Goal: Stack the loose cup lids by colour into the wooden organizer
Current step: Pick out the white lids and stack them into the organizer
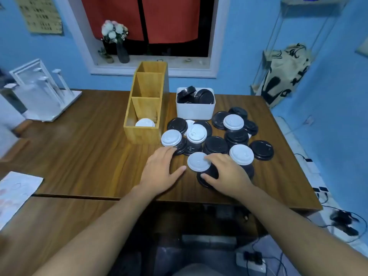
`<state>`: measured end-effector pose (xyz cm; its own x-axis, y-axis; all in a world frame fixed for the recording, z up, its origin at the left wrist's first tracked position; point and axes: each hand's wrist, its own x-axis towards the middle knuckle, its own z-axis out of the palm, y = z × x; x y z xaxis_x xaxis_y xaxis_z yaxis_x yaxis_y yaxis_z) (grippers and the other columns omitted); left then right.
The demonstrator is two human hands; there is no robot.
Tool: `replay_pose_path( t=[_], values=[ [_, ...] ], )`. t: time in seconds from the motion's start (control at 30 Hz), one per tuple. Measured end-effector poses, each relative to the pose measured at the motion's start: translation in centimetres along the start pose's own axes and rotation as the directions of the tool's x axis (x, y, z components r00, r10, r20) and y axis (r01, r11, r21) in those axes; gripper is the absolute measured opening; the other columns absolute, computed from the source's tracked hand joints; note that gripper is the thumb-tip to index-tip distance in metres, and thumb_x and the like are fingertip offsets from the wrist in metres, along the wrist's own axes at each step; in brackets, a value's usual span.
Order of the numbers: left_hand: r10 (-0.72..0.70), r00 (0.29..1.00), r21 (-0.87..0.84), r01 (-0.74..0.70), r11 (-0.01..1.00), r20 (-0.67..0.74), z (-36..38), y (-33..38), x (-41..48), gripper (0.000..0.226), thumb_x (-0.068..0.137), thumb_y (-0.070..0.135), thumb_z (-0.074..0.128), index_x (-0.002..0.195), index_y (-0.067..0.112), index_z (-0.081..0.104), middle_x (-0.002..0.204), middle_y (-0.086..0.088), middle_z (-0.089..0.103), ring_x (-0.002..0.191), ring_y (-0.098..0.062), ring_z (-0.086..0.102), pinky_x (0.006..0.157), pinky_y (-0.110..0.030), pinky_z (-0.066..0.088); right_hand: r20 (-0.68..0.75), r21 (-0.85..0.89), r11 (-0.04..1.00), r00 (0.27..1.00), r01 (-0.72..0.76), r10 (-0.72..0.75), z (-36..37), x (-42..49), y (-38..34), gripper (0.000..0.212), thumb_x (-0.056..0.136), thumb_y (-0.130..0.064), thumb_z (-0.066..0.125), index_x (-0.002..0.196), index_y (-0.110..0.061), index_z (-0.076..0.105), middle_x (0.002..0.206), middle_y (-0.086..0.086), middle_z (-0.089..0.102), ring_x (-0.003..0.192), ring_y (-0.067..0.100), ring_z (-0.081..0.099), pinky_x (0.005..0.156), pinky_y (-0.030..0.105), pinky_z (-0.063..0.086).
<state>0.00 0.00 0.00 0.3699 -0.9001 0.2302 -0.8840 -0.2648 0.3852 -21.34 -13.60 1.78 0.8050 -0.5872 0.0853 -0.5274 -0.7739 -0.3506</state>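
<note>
Currently, the head view shows the wooden organizer (142, 135) standing on the table (79, 140), its three compartments in a row running away from the person. The nearest compartment holds a stacked white lid (145, 123), which suggests that this slot is assigned to white. What the two farther compartments hold cannot be seen. Just right of the organizer lie the loose lids (216, 145), black and white mixed and overlapping, so each piece must be separated by colour before transfer. Behind the pile stands a white bin (196, 112) containing more black lids (204, 96). The left hand (159, 172) lies flat on the table, fingers straight and holding nothing, its fingertips touching the near edge of the pile, probably to steady it. The right hand (227, 174) is curved over the nearest white lid (198, 162), which rests on a black lid (203, 184); the thumb lies against that black lid. Whether the fingers have actually clamped the white lid cannot be told. Judged step: lifting this white lid for the nearest compartment.
</note>
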Motion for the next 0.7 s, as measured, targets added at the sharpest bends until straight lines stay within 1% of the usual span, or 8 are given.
replay_pose_path(
  t=[0.1, 0.2, 0.3, 0.4, 0.5, 0.57, 0.63, 0.7],
  values=[
    [0.049, 0.998, -0.024, -0.048, 0.999, 0.044, 0.6, 0.0, 0.7, 0.070, 0.092, 0.064, 0.058, 0.146, 0.020, 0.051, 0.149, 0.000, 0.054, 0.140, -0.020, 0.046, 0.116, -0.046, 0.042, 0.028, -0.122, 0.992, 0.999, 0.025, -0.022, 1.4, 0.4, -0.2, 0.073, 0.086, -0.066, 0.061, 0.145, -0.029, 0.042, 0.147, -0.009, 0.043, 0.129, 0.018, 0.047, 0.101, 0.035, 0.048],
    [0.141, 0.983, -0.061, -0.134, 0.989, 0.120, 1.5, 0.6, 1.6, 0.066, 0.093, 0.055, 0.067, 0.147, 0.022, 0.049, 0.150, 0.003, 0.053, 0.140, -0.018, 0.044, 0.117, -0.043, 0.040, -0.005, -0.012, 1.000, 1.000, 0.001, -0.001, 2.9, 0.3, -0.1, 0.091, 0.079, -0.055, 0.075, 0.153, -0.029, 0.028, 0.150, -0.006, 0.037, 0.131, 0.021, 0.048, 0.103, 0.041, 0.049],
    [0.207, 0.959, -0.100, -0.191, 0.976, 0.193, 2.5, 1.2, 2.6, 0.067, 0.095, 0.048, 0.069, 0.151, 0.019, 0.048, 0.156, 0.000, 0.049, 0.143, -0.020, 0.042, 0.119, -0.042, 0.038, -0.029, 0.133, 0.991, 0.999, -0.011, 0.015, 3.2, 0.1, 0.4, 0.106, 0.074, -0.043, 0.085, 0.156, -0.033, 0.018, 0.153, -0.007, 0.033, 0.136, 0.020, 0.044, 0.109, 0.044, 0.045],
    [0.268, 0.932, -0.078, -0.257, 0.963, 0.245, 3.6, 1.9, 3.3, 0.065, 0.093, 0.051, 0.067, 0.148, 0.021, 0.050, 0.154, -0.001, 0.051, 0.138, -0.023, 0.047, 0.113, -0.045, 0.044, 0.000, 0.191, 0.982, 1.000, 0.006, -0.006, 2.9, -0.2, 1.0, 0.107, 0.077, -0.039, 0.084, 0.157, -0.035, 0.014, 0.156, -0.008, 0.031, 0.140, 0.016, 0.039, 0.114, 0.037, 0.039],
    [0.275, 0.932, -0.064, -0.268, 0.961, 0.236, 4.1, 2.3, 3.8, 0.061, 0.092, 0.055, 0.067, 0.142, 0.022, 0.054, 0.148, -0.001, 0.055, 0.131, -0.024, 0.053, 0.106, -0.047, 0.049, 0.047, 0.191, 0.981, 0.998, 0.029, -0.038, 2.1, -0.2, 1.9, 0.095, 0.082, -0.047, 0.078, 0.156, -0.036, 0.019, 0.155, -0.011, 0.033, 0.139, 0.010, 0.037, 0.112, 0.028, 0.037],
    [0.242, 0.943, -0.068, -0.232, 0.970, 0.229, 3.9, 2.5, 3.7, 0.060, 0.090, 0.054, 0.071, 0.138, 0.021, 0.057, 0.149, -0.004, 0.056, 0.131, -0.026, 0.054, 0.106, -0.047, 0.050, 0.017, 0.196, 0.979, 0.998, 0.049, -0.053, 1.1, -0.3, 2.6, 0.074, 0.088, -0.053, 0.069, 0.151, -0.033, 0.034, 0.149, -0.012, 0.041, 0.135, 0.005, 0.039, 0.109, 0.027, 0.039],
    [0.204, 0.947, -0.101, -0.185, 0.978, 0.248, 3.6, 2.6, 3.8, 0.057, 0.088, 0.053, 0.075, 0.132, 0.022, 0.059, 0.143, -0.001, 0.059, 0.126, -0.025, 0.056, 0.103, -0.045, 0.051, -0.131, 0.138, 0.989, 0.991, 0.056, -0.038, -0.5, -0.3, 4.0, 0.055, 0.091, -0.049, 0.066, 0.140, -0.028, 0.051, 0.138, -0.011, 0.052, 0.127, 0.005, 0.045, 0.102, 0.026, 0.044],
    [0.176, 0.945, -0.168, -0.133, 0.977, 0.277, 3.2, 2.7, 4.0, 0.055, 0.085, 0.054, 0.076, 0.128, 0.025, 0.059, 0.129, 0.005, 0.062, 0.115, -0.019, 0.056, 0.095, -0.042, 0.052, -0.261, 0.012, 1.000, 0.965, -0.001, 0.004, -1.8, 0.2, 6.2, 0.050, 0.088, -0.045, 0.071, 0.131, -0.023, 0.059, 0.131, -0.006, 0.058, 0.123, 0.013, 0.051, 0.095, 0.031, 0.050]
  ],
)
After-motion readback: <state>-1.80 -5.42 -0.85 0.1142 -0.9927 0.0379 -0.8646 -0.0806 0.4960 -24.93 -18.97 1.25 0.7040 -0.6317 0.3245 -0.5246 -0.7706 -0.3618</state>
